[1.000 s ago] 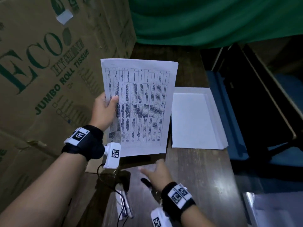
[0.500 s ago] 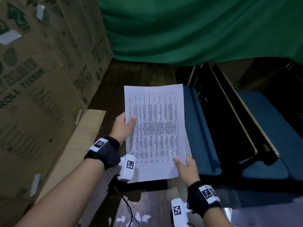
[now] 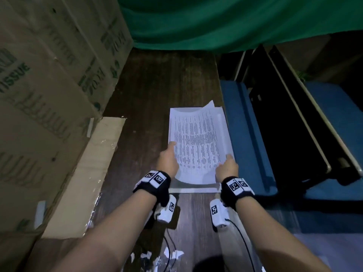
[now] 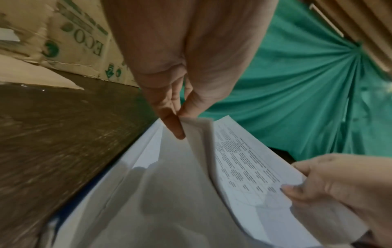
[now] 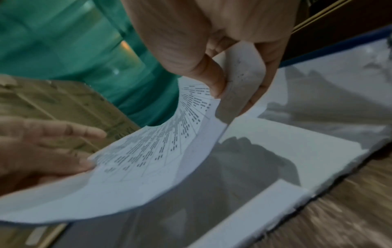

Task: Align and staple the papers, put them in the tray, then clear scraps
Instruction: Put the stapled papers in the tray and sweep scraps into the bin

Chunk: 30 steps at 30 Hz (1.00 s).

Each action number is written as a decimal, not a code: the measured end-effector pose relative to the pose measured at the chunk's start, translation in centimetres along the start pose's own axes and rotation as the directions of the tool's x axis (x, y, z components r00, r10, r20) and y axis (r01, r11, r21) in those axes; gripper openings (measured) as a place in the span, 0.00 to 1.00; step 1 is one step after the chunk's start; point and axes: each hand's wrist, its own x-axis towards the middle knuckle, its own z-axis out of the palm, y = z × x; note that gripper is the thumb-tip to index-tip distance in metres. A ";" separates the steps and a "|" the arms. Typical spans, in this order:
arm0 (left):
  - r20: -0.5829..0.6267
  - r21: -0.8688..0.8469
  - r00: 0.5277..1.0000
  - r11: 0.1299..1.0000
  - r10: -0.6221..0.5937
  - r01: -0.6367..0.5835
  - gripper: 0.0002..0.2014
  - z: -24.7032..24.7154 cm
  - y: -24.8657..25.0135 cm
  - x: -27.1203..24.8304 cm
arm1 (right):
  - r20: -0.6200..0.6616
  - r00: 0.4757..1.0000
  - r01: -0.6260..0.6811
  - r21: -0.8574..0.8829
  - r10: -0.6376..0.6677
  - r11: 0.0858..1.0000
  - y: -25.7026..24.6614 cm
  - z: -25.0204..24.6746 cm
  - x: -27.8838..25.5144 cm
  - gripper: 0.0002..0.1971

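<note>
The printed papers (image 3: pixel 196 142) sag between both hands, low over the white tray (image 3: pixel 224 132) on the dark wooden table. My left hand (image 3: pixel 170 154) pinches their left edge between thumb and fingers (image 4: pixel 180 120). My right hand (image 3: pixel 227 161) pinches the right edge, its thumb on top (image 5: pixel 214 83). The sheets (image 4: pixel 244 159) bow downward in the middle, and the tray's floor (image 5: pixel 286 151) shows beneath them with the hands' shadows on it. White paper scraps (image 3: pixel 157 256) lie on the table near my body.
Stacked cardboard boxes (image 3: pixel 49 85) wall off the left, with a flat cardboard sheet (image 3: pixel 88 173) lying beside them. A green curtain (image 3: pixel 216 20) hangs at the back. Blue chair seats (image 3: pixel 247 134) stand just past the table's right edge. Camera cables (image 3: pixel 170 248) trail across the near table.
The papers stood upright in my left hand alone. My right hand took their right edge, and both hands brought them forward and down, flat over the tray.
</note>
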 end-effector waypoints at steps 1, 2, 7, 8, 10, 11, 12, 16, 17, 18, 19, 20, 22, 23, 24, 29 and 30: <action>0.004 0.058 1.000 0.998 0.005 -0.005 0.29 0.5 -0.2 0.4 | -0.002 1.000 0.007 -0.050 -0.007 0.999 0.1 0.5 0.2 0.18; 0.014 0.108 1.000 0.994 0.006 -0.008 0.28 0.9 -0.2 0.7 | -0.001 1.000 0.007 -0.098 -0.007 0.995 0.2 0.9 0.4 0.17; 0.026 0.274 1.000 0.962 -0.012 0.004 0.18 2.5 -0.5 1.2 | -0.007 1.000 -0.008 -0.284 0.006 0.959 1.2 3.2 1.6 0.23; 0.025 0.301 1.000 0.954 -0.013 0.004 0.16 2.8 -0.6 1.3 | -0.014 1.000 -0.003 -0.294 -0.001 0.956 1.3 3.4 1.8 0.25; 0.018 0.346 1.000 0.938 -0.006 0.000 0.13 3.1 -0.7 1.4 | -0.018 0.999 0.033 -0.294 -0.040 0.955 1.5 3.5 2.0 0.28; 0.007 0.357 1.000 0.934 0.000 -0.002 0.12 3.2 -0.8 1.3 | -0.018 0.997 0.062 -0.315 -0.071 0.947 1.6 3.6 2.0 0.29; -0.006 0.362 1.000 0.932 0.007 -0.004 0.12 3.2 -0.8 1.1 | -0.012 0.995 0.091 -0.349 -0.102 0.933 1.7 3.6 1.9 0.29; -0.064 0.258 0.990 0.961 0.123 -0.102 0.16 2.5 -1.3 -0.5 | 0.048 0.986 0.164 -0.455 -0.160 0.875 2.4 3.8 1.2 0.28; -0.084 0.219 0.982 0.965 0.167 -0.145 0.15 2.2 -1.6 -1.2 | 0.077 0.984 0.179 -0.476 -0.162 0.861 2.7 3.7 0.9 0.28; -0.104 0.182 0.973 0.966 0.207 -0.186 0.14 1.7 -2.1 -2.2 | 0.103 0.981 0.192 -0.495 -0.162 0.847 2.9 3.6 0.4 0.27; -0.123 0.145 0.964 0.965 0.236 -0.218 0.12 1.1 -2.6 -3.4 | 0.132 0.978 0.206 -0.511 -0.161 0.835 3.3 3.4 -0.1 0.26; -0.139 0.110 0.958 0.966 0.250 -0.236 0.11 0.5 -3.3 -4.7 | 0.159 0.975 0.217 -0.523 -0.156 0.824 3.6 3.3 -0.7 0.24; -0.173 0.061 0.962 0.977 0.213 -0.206 0.09 -0.8 -5.1 -7.9 | 0.196 0.971 0.222 -0.534 -0.136 0.815 4.8 2.9 -1.8 0.24; -0.195 0.043 0.967 0.987 0.162 -0.157 0.09 -1.4 -6.2 -9.7 | 0.202 0.969 0.229 -0.537 -0.140 0.812 5.5 2.6 -2.3 0.23; -0.212 0.026 0.973 0.995 0.096 -0.093 0.09 -1.9 -7.4 -11.6 | 0.204 0.965 0.253 -0.530 -0.168 0.809 6.5 2.4 -2.8 0.21; -0.049 0.038 0.983 0.983 -0.175 0.177 0.26 -0.8 -12.8 -21.6 | 0.155 0.877 0.480 -0.219 -0.455 0.850 11.4 -0.3 -6.4 0.19; 0.009 0.052 0.977 0.976 -0.211 0.210 0.33 -0.1 -13.6 -23.2 | 0.121 0.861 0.508 -0.165 -0.493 0.846 12.3 -1.3 -7.3 0.18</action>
